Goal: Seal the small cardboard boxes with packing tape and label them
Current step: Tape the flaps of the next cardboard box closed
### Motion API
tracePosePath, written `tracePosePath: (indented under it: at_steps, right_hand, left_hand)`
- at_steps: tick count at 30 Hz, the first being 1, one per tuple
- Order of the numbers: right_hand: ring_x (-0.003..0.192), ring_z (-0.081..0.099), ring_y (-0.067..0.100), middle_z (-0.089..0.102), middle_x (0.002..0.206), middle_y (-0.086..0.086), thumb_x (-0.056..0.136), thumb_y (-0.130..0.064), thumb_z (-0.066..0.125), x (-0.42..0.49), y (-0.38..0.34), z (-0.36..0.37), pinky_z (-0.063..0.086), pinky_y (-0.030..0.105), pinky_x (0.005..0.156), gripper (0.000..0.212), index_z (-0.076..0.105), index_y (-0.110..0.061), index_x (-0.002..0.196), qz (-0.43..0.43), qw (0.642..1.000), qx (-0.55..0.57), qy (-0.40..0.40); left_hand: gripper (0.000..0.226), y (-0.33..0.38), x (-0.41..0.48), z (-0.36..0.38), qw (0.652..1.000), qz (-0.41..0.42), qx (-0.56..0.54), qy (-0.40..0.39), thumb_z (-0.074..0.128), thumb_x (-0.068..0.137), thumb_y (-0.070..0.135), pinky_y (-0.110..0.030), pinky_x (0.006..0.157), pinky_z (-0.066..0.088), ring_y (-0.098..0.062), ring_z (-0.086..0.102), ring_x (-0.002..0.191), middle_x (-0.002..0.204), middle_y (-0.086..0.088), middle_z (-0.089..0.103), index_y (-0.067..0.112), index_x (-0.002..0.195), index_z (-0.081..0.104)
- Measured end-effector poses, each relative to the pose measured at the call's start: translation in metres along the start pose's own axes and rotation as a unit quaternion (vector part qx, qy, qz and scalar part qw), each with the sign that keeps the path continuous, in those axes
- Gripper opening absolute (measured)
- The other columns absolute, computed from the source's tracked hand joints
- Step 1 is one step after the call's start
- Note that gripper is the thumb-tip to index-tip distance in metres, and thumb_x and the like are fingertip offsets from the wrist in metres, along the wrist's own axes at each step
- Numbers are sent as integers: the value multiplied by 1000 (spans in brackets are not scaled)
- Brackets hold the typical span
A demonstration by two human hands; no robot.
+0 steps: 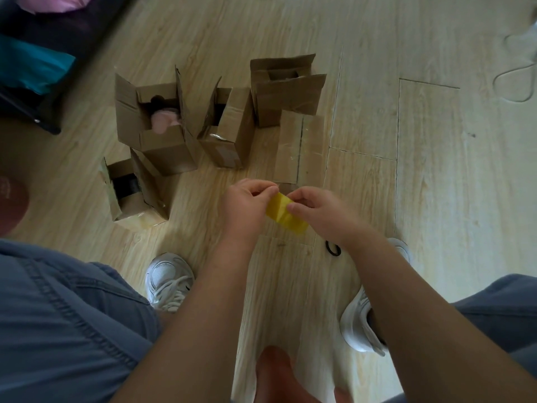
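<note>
Head view: left hand and right hand each pinch one end of a yellow slip, held over the floor just in front of the taped box. That box looks sealed but unlabelled. Four open boxes are behind it, so most work is left. Can't tell if the slip is a label or tape. Black ring half hidden by the right forearm.

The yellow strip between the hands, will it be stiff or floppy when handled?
Probably floppy: the yellow strip shows creases where the left hand and right hand pinch it. Likely very light, since it looks thin.
</note>
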State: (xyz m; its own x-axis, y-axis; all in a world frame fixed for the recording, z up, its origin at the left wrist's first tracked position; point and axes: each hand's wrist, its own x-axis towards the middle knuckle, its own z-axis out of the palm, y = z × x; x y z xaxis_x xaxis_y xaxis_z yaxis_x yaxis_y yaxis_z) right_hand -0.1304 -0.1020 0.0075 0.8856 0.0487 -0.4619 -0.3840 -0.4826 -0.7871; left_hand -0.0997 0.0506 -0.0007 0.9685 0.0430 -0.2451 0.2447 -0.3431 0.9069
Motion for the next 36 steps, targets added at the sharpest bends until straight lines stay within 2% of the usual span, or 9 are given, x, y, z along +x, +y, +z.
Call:
tracePosePath:
  at_steps: [6, 10, 12, 16, 19, 21, 26, 32, 36]
  right_hand:
    - [81, 59, 17, 63, 88, 0, 103, -36, 50, -1, 1, 13, 49, 38, 75, 23, 64, -18, 102, -9, 999, -39, 1]
    - [74, 53, 13, 57, 80, -3, 103, -36, 49, 1, 2, 13, 42, 32, 67, 25, 62, -16, 95, -6, 999, -54, 4]
    - [70, 51, 12, 55, 77, -4, 103, -39, 50, 2, 7, 13, 41, 30, 64, 26, 60, -19, 89, 6, 998, -59, 7]
    - [56, 50, -2, 55, 70, -10, 95, -42, 64, -2, 10, 6, 38, 16, 54, 21, 63, -23, 87, 23, 1000, -6, -14]
    - [76, 59, 6, 63, 82, -6, 90, -31, 71, -3, 13, 5, 45, 25, 72, 10, 68, -21, 94, 30, 996, 37, -76]
    - [84, 61, 12, 66, 88, -3, 91, -27, 69, -1, 13, 7, 47, 32, 79, 9, 69, -22, 97, 32, 996, 23, -76]
    - [71, 55, 8, 59, 78, -5, 94, -36, 67, 0, 13, 8, 42, 25, 64, 14, 66, -23, 91, 25, 999, -16, -39]
    - [57, 47, 9, 50, 66, -4, 94, -49, 63, 1, 13, 7, 35, 24, 53, 35, 64, -15, 82, 47, 997, -58, 0]
    - [50, 41, 10, 44, 59, -4, 93, -53, 61, 0, 14, 6, 31, 25, 50, 44, 56, -17, 70, 57, 996, -64, 12]
  left_hand:
    - [8, -2, -2, -2, 999, -19, -37, 20, 73, 87, 13, -16, 75, 51, -3, 67, 84, 82, 11, 72, 20, 87, 76]
    - [17, -2, -2, -1, 998, -24, -59, 15, 74, 85, 12, -35, 83, 58, -13, 70, 84, 79, 5, 74, 28, 79, 74]
    - [22, 0, -3, 2, 999, -14, -51, -2, 73, 86, 11, -41, 83, 59, -17, 71, 80, 75, 2, 73, 31, 76, 72]
    - [19, 0, 1, -3, 997, -22, -70, -1, 64, 90, 5, -47, 82, 60, -29, 70, 79, 74, -12, 69, 19, 78, 70]
    - [15, -2, 7, -11, 995, -29, -93, 12, 61, 93, 4, -44, 83, 60, -33, 70, 83, 78, -19, 68, 12, 82, 68]
    - [11, -2, 7, -12, 995, -30, -99, 14, 60, 94, 4, -39, 81, 61, -32, 71, 84, 81, -24, 68, 9, 86, 67]
    - [9, -3, 5, -12, 989, -46, -139, 13, 55, 98, 4, -32, 68, 61, -21, 68, 71, 71, -11, 63, 2, 95, 64]
    - [11, -1, 5, -11, 983, -65, -167, 22, 54, 99, 5, -31, 67, 61, -17, 68, 69, 64, -3, 65, 5, 94, 64]
    - [12, -4, 5, -9, 976, -105, -187, 32, 53, 99, 6, -31, 68, 61, -16, 67, 67, 72, -9, 64, 2, 100, 64]
